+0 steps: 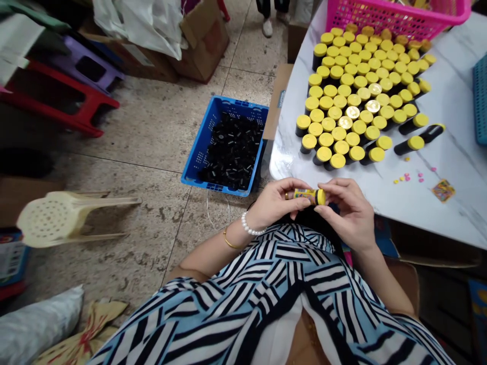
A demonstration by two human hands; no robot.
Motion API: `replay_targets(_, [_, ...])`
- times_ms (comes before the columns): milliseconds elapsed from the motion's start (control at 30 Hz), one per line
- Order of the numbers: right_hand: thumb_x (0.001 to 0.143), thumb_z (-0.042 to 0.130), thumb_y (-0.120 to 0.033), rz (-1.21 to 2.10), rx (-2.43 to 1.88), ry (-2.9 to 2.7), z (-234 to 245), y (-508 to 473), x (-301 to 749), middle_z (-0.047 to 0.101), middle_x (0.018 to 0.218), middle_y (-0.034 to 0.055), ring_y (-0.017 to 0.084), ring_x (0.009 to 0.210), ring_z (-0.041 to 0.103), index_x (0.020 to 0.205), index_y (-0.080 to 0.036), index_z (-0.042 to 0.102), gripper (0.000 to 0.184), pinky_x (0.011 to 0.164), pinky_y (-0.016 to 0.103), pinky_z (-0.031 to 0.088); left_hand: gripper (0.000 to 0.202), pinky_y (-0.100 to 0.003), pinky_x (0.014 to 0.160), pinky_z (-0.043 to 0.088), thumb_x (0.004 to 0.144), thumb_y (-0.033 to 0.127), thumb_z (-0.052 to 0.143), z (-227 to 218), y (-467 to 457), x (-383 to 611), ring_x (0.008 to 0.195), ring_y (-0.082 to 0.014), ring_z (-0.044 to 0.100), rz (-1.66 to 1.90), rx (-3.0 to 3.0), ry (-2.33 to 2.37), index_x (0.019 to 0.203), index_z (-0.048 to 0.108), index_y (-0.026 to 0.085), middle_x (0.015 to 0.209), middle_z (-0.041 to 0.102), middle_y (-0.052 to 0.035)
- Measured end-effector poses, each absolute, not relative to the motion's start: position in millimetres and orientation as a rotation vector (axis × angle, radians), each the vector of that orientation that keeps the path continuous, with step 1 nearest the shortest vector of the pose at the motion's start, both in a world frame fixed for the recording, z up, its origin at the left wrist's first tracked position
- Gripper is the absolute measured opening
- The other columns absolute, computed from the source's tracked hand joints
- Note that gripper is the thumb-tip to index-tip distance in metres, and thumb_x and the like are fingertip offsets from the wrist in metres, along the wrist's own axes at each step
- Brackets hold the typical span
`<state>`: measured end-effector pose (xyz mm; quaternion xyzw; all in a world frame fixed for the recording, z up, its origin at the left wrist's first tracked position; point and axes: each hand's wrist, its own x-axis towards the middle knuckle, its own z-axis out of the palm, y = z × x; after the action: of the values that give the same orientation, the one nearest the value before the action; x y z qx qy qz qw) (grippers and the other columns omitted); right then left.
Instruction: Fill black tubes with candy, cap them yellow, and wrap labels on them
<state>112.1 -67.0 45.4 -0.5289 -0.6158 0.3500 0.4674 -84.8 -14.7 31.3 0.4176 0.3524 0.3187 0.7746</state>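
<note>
Between my two hands, just off the table's near edge, lies a small tube with a printed wrapper and a yellow cap. My left hand is closed around the wrapped body, thumb on top. At the cap end, the fingers of my right hand are curled, with thumb and fingertips against the yellow cap. On the white table beyond stand many black tubes with yellow caps, packed close together. A couple of them, such as one black tube, lean or lie at the right side.
A pink basket stands at the table's back, a teal basket at its right. Small pink and yellow pieces and a printed packet lie nearby. On the floor are a blue crate of black parts, cartons and stools.
</note>
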Motion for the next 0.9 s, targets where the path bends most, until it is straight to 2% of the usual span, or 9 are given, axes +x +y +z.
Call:
replay_targets(100, [0.086, 0.08, -0.023, 0.777, -1.305, -1.617, 47.0, -69.6, 120.6, 0.068, 0.113, 0.0061, 0.02, 0.097, 0.069, 0.125, -0.031, 0.075, 0.04, 0.087, 0.038, 0.061, 0.044, -0.018, 0.05, 0.05, 0.077, 0.039, 0.09, 27.4, -16.2, -79.6, 0.056, -0.0063, 0.057, 0.699, 0.915, 0.726, 0.109, 0.072, 0.015, 0.086, 0.07, -0.0019])
replay_targets(267, [0.083, 0.082, -0.021, 0.571, -1.287, -1.697, 52.8, -66.8, 133.6, 0.074, 0.114, 0.0049, 0.024, 0.101, 0.072, 0.124, -0.034, 0.075, 0.043, 0.091, 0.043, 0.062, 0.055, -0.017, 0.047, 0.049, 0.081, 0.047, 0.086, 29.7, -12.3, -81.6, 0.062, -0.0111, 0.068, 0.635, 0.812, 0.692, 0.123, 0.067, 0.018, 0.093, 0.071, -0.005])
replay_targets(467, [0.082, 0.083, -0.014, 0.397, -1.195, -1.846, 57.0, -72.6, 137.5, 0.079, 0.121, 0.0041, 0.026, 0.105, 0.076, 0.133, -0.036, 0.071, 0.057, 0.096, 0.045, 0.064, 0.045, -0.019, 0.049, 0.05, 0.079, 0.043, 0.088, 35.7, -15.0, -84.1, 0.058, -0.0115, 0.065, 0.7, 0.845, 0.76, 0.11, 0.073, 0.016, 0.076, 0.07, -0.0026])
replay_targets(533, [0.081, 0.085, -0.015, 0.359, -1.219, -1.83, 53.6, -76.8, 132.5, 0.079, 0.123, 0.0049, 0.027, 0.105, 0.077, 0.134, -0.036, 0.072, 0.058, 0.096, 0.045, 0.065, 0.039, -0.02, 0.056, 0.053, 0.079, 0.037, 0.089, 39.2, -18.9, -80.8, 0.061, -0.0105, 0.064, 0.77, 0.919, 0.791, 0.109, 0.075, 0.016, 0.079, 0.071, -0.0026])
replay_targets(600, [0.08, 0.087, -0.02, 0.415, -1.287, -1.724, 45.2, -78.8, 124.5, 0.08, 0.117, 0.0055, 0.026, 0.099, 0.078, 0.127, -0.034, 0.076, 0.05, 0.091, 0.044, 0.067, 0.035, -0.022, 0.07, 0.057, 0.078, 0.031, 0.089, 41.4, -22.0, -77.0, 0.075, -0.0127, 0.069, 0.847, 1.02, 0.83, 0.108, 0.078, 0.017, 0.091, 0.075, -0.005])
replay_targets(667, [0.082, 0.086, -0.028, 0.597, -1.35, -1.54, 33.6, -77.9, 116.4, 0.081, 0.106, 0.0047, 0.022, 0.09, 0.078, 0.118, -0.031, 0.079, 0.037, 0.083, 0.039, 0.069, 0.031, -0.024, 0.082, 0.058, 0.077, 0.027, 0.089, 41.5, -22.8, -74.7, 0.092, -0.0163, 0.071, 0.88, 1.101, 0.867, 0.105, 0.079, 0.017, 0.103, 0.076, -0.0072])
replay_targets(700, [0.084, 0.085, -0.031, 0.712, -1.359, -1.445, 27.9, -76.7, 113.6, 0.08, 0.103, 0.0042, 0.02, 0.086, 0.078, 0.116, -0.03, 0.08, 0.032, 0.08, 0.037, 0.069, 0.03, -0.024, 0.083, 0.058, 0.077, 0.027, 0.088, 40.9, -22.3, -74.7, 0.095, -0.0172, 0.071, 0.872, 1.116, 0.879, 0.104, 0.079, 0.016, 0.105, 0.076, -0.0078])
replay_targets(800, [0.084, 0.085, -0.034, 0.896, -1.323, -1.329, 18.1, -72.3, 112.6, 0.078, 0.106, 0.005, 0.019, 0.087, 0.078, 0.116, -0.027, 0.079, 0.033, 0.081, 0.036, 0.069, 0.044, -0.023, 0.07, 0.057, 0.077, 0.032, 0.089, 39.0, -17.5, -80.1, 0.081, -0.0154, 0.07, 0.771, 1.058, 0.873, 0.115, 0.076, 0.017, 0.099, 0.075, -0.0073])
replay_targets(900, [0.078, 0.09, -0.029, 0.691, -1.299, -1.484, 19.3, -68.4, 116.9, 0.079, 0.11, 0.006, 0.023, 0.098, 0.077, 0.113, -0.03, 0.08, 0.037, 0.092, 0.043, 0.067, 0.061, -0.021, 0.054, 0.051, 0.082, 0.045, 0.086, 38.0, -11.8, -87.4, 0.061, -0.0128, 0.065, 0.691, 0.986, 0.828, 0.133, 0.065, 0.019, 0.085, 0.071, -0.0038])
